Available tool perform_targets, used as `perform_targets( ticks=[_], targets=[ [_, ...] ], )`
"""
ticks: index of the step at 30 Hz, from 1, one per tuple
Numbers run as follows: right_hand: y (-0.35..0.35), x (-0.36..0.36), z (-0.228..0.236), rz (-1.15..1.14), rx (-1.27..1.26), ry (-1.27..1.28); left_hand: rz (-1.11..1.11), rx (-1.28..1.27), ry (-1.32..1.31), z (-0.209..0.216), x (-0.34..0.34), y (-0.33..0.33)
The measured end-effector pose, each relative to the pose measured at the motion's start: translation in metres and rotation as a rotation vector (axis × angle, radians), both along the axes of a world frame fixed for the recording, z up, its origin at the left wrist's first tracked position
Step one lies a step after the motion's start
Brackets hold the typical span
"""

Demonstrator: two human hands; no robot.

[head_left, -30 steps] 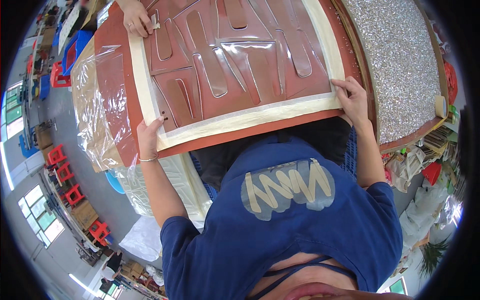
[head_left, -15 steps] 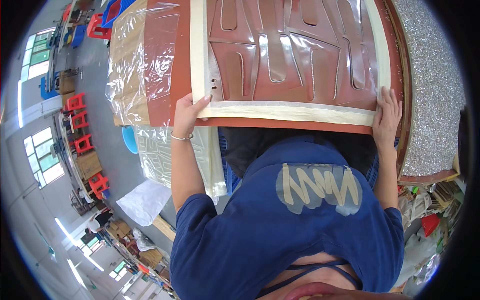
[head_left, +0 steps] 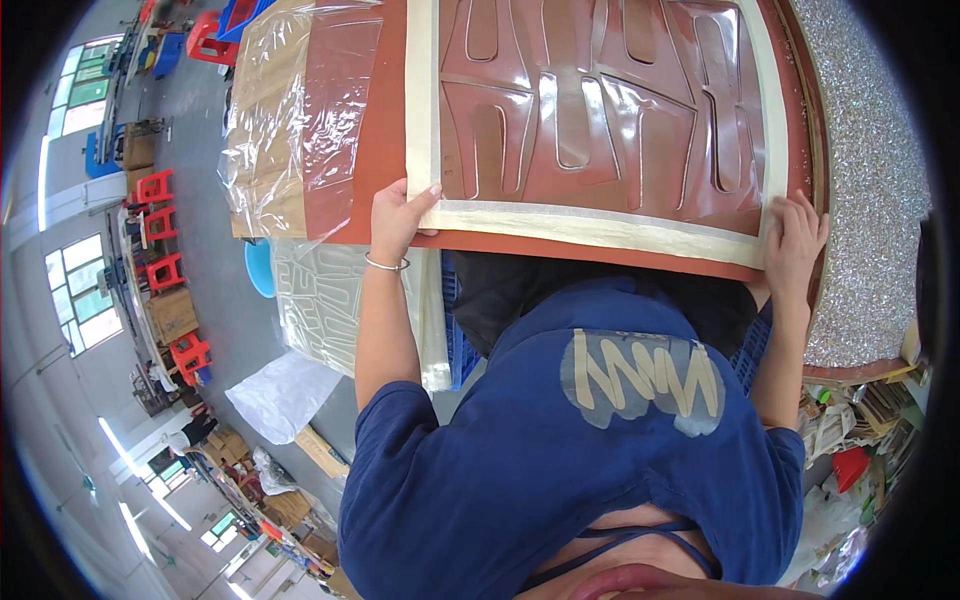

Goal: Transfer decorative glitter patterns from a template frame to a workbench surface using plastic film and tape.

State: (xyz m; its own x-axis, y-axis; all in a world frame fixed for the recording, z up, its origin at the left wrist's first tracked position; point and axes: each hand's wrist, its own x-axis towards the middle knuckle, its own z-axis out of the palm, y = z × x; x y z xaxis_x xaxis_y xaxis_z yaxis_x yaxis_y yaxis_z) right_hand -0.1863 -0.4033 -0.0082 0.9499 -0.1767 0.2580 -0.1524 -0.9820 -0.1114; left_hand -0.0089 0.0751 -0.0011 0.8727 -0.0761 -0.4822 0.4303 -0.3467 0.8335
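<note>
A clear plastic sheet (head_left: 570,185) with raised or cut long rounded outlines and a cream tape border lies over a reddish-brown board (head_left: 380,130) in front of me. My left hand (head_left: 402,212) pinches the sheet's near left corner, thumb on top of the tape and a fingertip showing below its edge. At the near right corner, my right hand (head_left: 793,238) has its bent fingers against the tape border; its thumb is hidden. Brown pieces show through the outlines. Glare covers parts of the sheet.
Crinkled clear film (head_left: 270,130) covers the board's left side. A glittery silver surface (head_left: 865,180) borders the right. Lower left are another patterned clear sheet (head_left: 330,300), a white bag (head_left: 285,395) and a light-blue basin (head_left: 260,270). Red stools (head_left: 160,220) line the far left.
The sheet and board appear shifted slightly right in view, along with both hands. My right hand's fingers are more bent and spread at the corner.
</note>
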Motion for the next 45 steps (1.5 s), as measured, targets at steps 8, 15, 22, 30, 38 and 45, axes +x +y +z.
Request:
perform_targets(
  ticks=[8, 15, 22, 30, 38, 45],
  targets=[
    [0.205, 0.108, 0.021, 0.711, 0.332, 0.057, 0.002, 0.048, -0.025, 0.008, -0.004, -0.006],
    [0.238, 0.142, -0.002, 0.797, 0.068, 0.171, -0.137, 0.522, 0.105, 0.019, 0.003, -0.008],
    [0.233, 0.191, 0.043, 0.961, -0.006, 0.516, -0.510, 0.889, -0.862, -0.003, 0.034, -0.077],
    [0.179, 0.203, 0.023, 0.585, 0.286, 0.201, -0.494, 0.857, -0.878, -0.029, 0.028, -0.081],
    [0.098, 0.256, 0.013, 0.160, 0.495, 0.221, -0.525, 0.882, -0.794, -0.027, 0.033, -0.078],
    [-0.011, 0.267, 0.004, -0.148, 0.347, -0.002, -0.571, 0.662, -0.543, 0.021, 0.062, -0.080]
  ],
)
